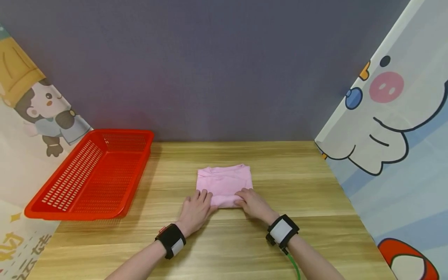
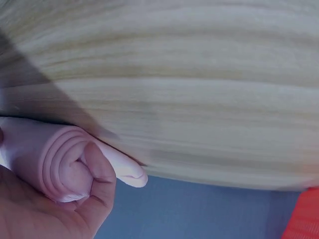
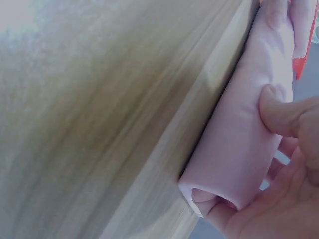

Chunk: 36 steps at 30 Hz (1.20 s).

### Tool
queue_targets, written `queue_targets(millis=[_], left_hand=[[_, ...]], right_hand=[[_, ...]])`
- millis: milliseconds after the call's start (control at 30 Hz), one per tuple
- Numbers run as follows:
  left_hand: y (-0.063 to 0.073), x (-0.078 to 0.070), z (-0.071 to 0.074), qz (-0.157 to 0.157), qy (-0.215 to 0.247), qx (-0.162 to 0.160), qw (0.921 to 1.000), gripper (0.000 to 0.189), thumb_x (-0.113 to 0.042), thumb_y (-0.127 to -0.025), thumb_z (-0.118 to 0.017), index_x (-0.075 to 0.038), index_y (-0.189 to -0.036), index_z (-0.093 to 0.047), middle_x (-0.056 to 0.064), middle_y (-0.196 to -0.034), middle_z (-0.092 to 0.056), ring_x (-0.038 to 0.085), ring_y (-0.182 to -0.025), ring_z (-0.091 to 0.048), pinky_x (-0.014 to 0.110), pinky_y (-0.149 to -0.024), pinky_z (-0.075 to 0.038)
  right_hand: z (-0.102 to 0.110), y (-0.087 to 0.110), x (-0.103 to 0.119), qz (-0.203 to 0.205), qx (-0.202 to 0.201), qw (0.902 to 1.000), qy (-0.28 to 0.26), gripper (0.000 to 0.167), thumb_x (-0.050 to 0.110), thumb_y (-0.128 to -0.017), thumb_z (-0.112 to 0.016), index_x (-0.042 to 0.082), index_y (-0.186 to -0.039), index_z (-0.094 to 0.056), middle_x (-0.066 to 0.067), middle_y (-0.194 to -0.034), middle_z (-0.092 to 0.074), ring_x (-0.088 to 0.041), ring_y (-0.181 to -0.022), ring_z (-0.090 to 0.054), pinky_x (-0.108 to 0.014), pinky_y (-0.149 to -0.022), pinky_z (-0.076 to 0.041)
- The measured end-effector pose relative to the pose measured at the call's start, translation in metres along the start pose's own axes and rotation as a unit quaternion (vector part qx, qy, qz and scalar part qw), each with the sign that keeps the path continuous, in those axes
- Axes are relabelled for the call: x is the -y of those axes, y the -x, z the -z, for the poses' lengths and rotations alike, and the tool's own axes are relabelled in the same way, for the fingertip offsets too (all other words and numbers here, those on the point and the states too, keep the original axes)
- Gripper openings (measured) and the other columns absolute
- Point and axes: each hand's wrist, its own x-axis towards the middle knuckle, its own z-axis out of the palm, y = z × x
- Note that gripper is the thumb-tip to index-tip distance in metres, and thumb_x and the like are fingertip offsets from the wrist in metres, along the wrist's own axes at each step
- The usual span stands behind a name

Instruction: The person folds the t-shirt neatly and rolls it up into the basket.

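Observation:
A pink cloth (image 1: 224, 181) lies on the table, its near edge rolled up and its far part flat. At the roll's left end, my left hand (image 1: 196, 212) grips it. In the left wrist view a finger of the left hand (image 2: 47, 214) bends over the spiral end of the cloth roll (image 2: 27, 147). My right hand (image 1: 257, 204) holds the right end. The right wrist view has the thumb of the right hand (image 3: 284, 209) pressed on the side of the cloth roll (image 3: 234, 134), with one fingertip tucked into its open end.
A red plastic basket (image 1: 138, 175) with perforated sides stands at the left of the wooden table (image 1: 224, 249). A dark grey panel (image 1: 224, 70) rises behind the table. Cartoon-printed sheets flank both sides. A green cable (image 1: 294, 266) runs from the right wristband.

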Motion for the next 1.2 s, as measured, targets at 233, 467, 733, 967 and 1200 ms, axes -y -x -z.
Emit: queue_targets(millis=[233, 467, 733, 967, 1200], left_hand=[[-0.008, 0.002, 0.002, 0.024, 0.070, 0.034, 0.9967, 0.033, -0.043, -0.100, -0.058, -0.010, -0.101, -0.059, 0.006, -0.093, -0.057, 0.024, -0.086, -0.055, 0.032, -0.052, -0.043], [-0.014, 0.007, 0.002, 0.044, 0.101, 0.097, 0.9891, 0.033, -0.042, -0.103, -0.050, -0.011, -0.102, -0.060, 0.006, -0.099, -0.055, 0.025, -0.094, -0.054, 0.032, -0.052, -0.046], [-0.008, 0.007, -0.003, 0.014, 0.052, 0.009, 0.9985, 0.047, -0.053, -0.097, -0.057, -0.008, -0.113, -0.057, 0.009, -0.104, -0.058, 0.026, -0.096, -0.057, 0.035, -0.053, -0.048], [-0.007, 0.003, 0.000, -0.002, -0.012, -0.054, 0.9985, 0.048, -0.057, -0.092, -0.062, -0.011, -0.104, -0.058, 0.004, -0.094, -0.056, 0.021, -0.086, -0.055, 0.028, -0.049, -0.040], [-0.015, 0.004, 0.001, 0.023, 0.037, 0.005, 0.9991, 0.033, -0.043, -0.100, -0.058, -0.011, -0.093, -0.059, 0.003, -0.084, -0.054, 0.022, -0.078, -0.054, 0.025, -0.046, -0.029]], right_hand=[[0.001, 0.005, 0.003, -0.024, -0.015, 0.9995, 0.017, 0.039, 0.034, -0.093, -0.071, 0.012, -0.124, -0.065, -0.005, -0.110, -0.061, -0.025, -0.104, -0.058, -0.046, -0.081, -0.054], [-0.001, 0.006, 0.003, -0.016, -0.034, 0.9976, 0.058, 0.040, 0.035, -0.091, -0.073, 0.016, -0.124, -0.064, -0.002, -0.115, -0.063, -0.024, -0.105, -0.058, -0.043, -0.071, -0.056], [-0.003, 0.002, -0.003, 0.021, -0.041, 0.9983, 0.036, 0.028, 0.027, -0.094, -0.069, 0.008, -0.114, -0.070, -0.004, -0.101, -0.068, -0.023, -0.094, -0.063, -0.041, -0.083, -0.054], [0.002, -0.005, -0.007, -0.002, 0.001, 0.9993, -0.038, 0.022, 0.018, -0.096, -0.066, 0.002, -0.111, -0.070, -0.006, -0.097, -0.068, -0.023, -0.092, -0.062, -0.042, -0.085, -0.052], [-0.002, 0.000, -0.002, -0.009, -0.006, 0.9994, 0.032, 0.049, 0.032, -0.092, -0.073, 0.008, -0.132, -0.060, -0.009, -0.114, -0.061, -0.031, -0.109, -0.059, -0.049, -0.094, -0.053]])
